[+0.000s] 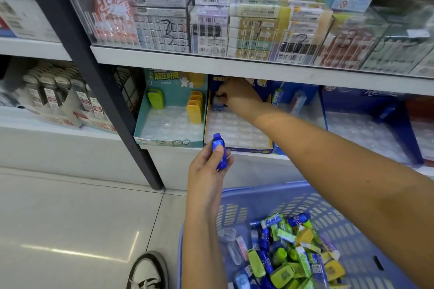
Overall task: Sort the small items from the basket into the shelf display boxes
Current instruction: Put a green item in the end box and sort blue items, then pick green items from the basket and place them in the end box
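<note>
My left hand holds a small blue bottle-shaped item upright in front of the lower shelf. My right hand reaches deep into the blue display box and pinches a small blue-grey item at the box's back left corner. To the left stands a teal display box with green and yellow items in its clear tray. The blue plastic basket sits at the bottom right, holding several blue, green and yellow small items.
A dark upright post stands left of the boxes. The upper shelf carries clear bins of stacked packs. More blue display boxes stand to the right. My shoe rests on the tiled floor beside the basket.
</note>
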`<state>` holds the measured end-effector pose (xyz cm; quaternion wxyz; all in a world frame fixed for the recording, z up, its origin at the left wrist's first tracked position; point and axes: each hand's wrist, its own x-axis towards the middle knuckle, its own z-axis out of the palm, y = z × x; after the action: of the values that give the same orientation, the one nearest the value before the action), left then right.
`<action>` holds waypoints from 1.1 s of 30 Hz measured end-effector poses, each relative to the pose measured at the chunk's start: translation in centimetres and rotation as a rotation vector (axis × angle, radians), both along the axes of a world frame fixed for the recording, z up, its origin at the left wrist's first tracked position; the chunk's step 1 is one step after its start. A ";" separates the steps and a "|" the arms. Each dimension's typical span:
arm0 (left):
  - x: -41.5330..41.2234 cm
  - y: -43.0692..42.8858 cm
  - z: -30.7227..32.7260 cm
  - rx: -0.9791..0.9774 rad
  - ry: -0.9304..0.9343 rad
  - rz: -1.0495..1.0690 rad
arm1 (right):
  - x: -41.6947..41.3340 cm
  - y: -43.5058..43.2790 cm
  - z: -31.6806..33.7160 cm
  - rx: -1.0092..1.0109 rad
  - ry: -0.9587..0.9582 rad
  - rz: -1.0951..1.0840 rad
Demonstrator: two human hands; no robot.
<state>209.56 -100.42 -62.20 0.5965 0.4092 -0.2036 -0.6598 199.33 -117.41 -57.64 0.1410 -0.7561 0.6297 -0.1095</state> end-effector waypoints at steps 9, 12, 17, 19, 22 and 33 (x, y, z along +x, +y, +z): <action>-2.0 0.2 1.5 -0.277 -0.473 0.131 | -4.2 11.9 1.8 0.259 -0.889 -0.097; -4.7 0.9 2.2 -0.354 -0.547 0.112 | -6.6 15.8 1.9 0.236 -1.058 -0.142; -9.9 1.6 3.1 -0.447 -0.608 -0.038 | -12.0 18.5 1.9 0.066 -1.156 -0.268; -12.1 1.5 3.0 -0.460 -0.659 -0.138 | -15.2 18.5 1.6 -0.041 -1.207 -0.373; -16.1 0.9 2.9 -0.565 -0.891 -0.310 | -21.4 17.4 0.6 -0.344 -0.968 -0.572; -24.2 0.0 -1.1 -0.801 -1.676 -0.890 | -34.1 9.9 -1.6 -0.265 -0.177 -0.568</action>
<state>185.32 -100.37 -63.31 0.0571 0.3964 -0.8925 -0.2075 165.20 -107.50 -59.24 0.0596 -0.5494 0.7810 -0.2909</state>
